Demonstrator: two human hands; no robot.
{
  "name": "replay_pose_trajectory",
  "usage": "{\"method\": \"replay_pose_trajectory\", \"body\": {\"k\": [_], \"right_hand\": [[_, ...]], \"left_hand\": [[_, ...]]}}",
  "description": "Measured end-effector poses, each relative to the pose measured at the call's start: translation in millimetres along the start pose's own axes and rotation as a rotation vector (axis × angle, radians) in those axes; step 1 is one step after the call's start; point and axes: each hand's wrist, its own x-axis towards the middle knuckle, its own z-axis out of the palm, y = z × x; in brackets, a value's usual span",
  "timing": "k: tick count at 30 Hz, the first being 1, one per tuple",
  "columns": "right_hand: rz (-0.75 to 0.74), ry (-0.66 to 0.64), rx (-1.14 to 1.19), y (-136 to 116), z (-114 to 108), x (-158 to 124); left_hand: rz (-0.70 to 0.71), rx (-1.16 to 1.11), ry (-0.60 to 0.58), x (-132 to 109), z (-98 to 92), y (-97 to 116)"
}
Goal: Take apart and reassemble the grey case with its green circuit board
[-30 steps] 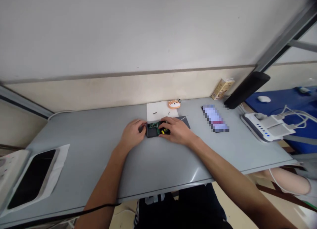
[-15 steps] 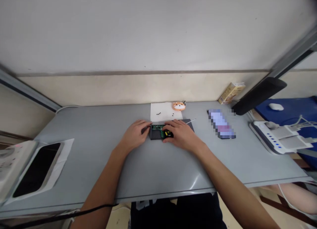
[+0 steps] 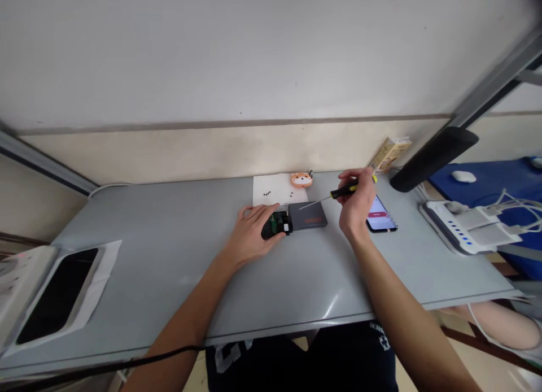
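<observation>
while my left hand clasps the flat black case with green circuitry at the frame's centre, my right hand grips a metal-shafted, black-and-yellow screwdriver right of centre.

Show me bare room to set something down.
The gray desk is bare between the black-screened tablet and left forearm, between both forearms in front of the gray case, and between right forearm and power strip. It's crowded around the left hand on the circuit board, the white paper, and the right hand holding the screwdriver.
</observation>
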Motion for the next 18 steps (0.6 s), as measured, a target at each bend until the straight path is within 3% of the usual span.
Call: {"method": "replay_pose_trajectory", "body": {"k": [2,11,18], "right_hand": [[0.042,-0.046,-0.08,7,2,-1],[-0.033,-0.381,-0.32,15,11,-12],[-0.02,-0.415,-0.307,18,12,-14]], "left_hand": [[-0.027,0.001,-0.014,1,3.7,-1],[-0.047,-0.043,-0.015,1,7.7,-8],[-0.087,-0.08,-0.02,1,9.4,-10]]}}
